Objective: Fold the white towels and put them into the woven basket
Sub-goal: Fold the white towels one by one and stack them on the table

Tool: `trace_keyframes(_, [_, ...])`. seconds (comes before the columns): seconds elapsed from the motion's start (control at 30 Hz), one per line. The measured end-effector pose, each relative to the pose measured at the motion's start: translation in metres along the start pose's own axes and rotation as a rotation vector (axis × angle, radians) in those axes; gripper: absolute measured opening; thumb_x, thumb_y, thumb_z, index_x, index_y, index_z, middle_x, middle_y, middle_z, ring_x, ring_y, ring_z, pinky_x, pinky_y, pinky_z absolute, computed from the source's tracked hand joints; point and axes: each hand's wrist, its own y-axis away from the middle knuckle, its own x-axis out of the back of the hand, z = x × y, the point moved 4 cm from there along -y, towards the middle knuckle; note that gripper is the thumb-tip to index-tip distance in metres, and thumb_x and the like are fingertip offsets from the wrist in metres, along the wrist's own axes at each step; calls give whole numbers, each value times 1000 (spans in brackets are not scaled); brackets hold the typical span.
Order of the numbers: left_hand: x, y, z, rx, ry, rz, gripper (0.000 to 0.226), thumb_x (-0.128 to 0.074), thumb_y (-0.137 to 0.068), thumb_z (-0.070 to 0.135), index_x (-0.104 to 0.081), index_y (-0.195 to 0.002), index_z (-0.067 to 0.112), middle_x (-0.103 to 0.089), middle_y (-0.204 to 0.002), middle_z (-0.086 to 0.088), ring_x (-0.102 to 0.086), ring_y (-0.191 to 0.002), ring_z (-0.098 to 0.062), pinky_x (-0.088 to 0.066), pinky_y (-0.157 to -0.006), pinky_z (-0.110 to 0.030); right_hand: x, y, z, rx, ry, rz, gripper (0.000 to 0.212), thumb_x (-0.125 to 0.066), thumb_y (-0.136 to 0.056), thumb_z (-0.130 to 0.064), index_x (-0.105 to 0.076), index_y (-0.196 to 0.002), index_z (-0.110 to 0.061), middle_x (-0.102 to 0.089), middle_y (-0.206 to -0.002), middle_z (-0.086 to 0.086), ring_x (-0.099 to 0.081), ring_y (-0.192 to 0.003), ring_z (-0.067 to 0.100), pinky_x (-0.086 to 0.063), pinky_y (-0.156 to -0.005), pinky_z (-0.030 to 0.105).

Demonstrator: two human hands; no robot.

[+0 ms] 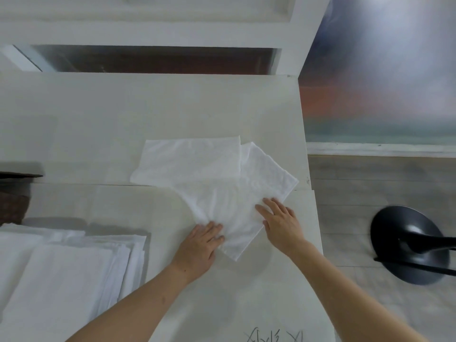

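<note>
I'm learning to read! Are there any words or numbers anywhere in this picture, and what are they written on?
Black handwritten marks on the white table, at its near edge: cut off by the bottom of the picture, not readable.
White towel under the hands: no writing.
Stack of white towels: no writing.
Woven basket: no label shows.
Nothing else carries readable text.

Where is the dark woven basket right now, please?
In the head view, the dark woven basket sits at the far left edge of the white table, partly cut off, just beyond the stack of white towels.
</note>
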Motion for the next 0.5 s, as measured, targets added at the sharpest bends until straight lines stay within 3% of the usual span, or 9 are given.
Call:
trace_keyframes(0.1, [-3,14,2,47,-36,5,42,-44,-88,33,-72,-119,28,-59,-146,5,-56,-135,-20,-41,-112,-42,-6,24,-16,-9,24,12,54,-59,-100,-21,-47,-152,-27,-45,-153,-3,-37,-146,24,-38,-111,41])
trace_keyframes(0.17, [-7,24,4,93,-54,10,35,-56,-88,34,-72,-117,23,-62,-143,0,-59,-132,-23,-48,-107,-47,-16,45,-29,2,40,19,57,-61,-95,-15,-49,-151,-22,-50,-142,-3,-46,-135,26,-43,-104,39])
trace_keyframes(0.27, [-20,42,11,132,-61,-71,54,-84,-75,41,-70,-121,16,-61,-141,-11,-59,-131,-33,-49,-105,-54,-33,77,-48,9,53,-4,61,-59,-94,-12,-45,-153,-17,-49,-137,-2,-48,-126,26,-44,-103,37])
trace_keyframes(0.4, [-36,79,22,124,-49,-96,63,-82,-77,46,-60,-130,20,-40,-159,-17,-38,-147,-40,-37,-115,-57,-51,120,-72,39,64,-29,58,-61,-93,-12,-48,-149,-15,-53,-128,-1,-54,-113,24,-48,-96,36])
trace_keyframes(0.5, [-46,104,23,104,-102,-77,53,-85,-74,29,-67,-124,20,-49,-153,-16,-48,-141,-38,-43,-107,-65,-68,161,-86,89,128,-21,60,-74,-84,-17,-56,-141,-17,-57,-115,-4,-60,-97,21,-52,-84,34])
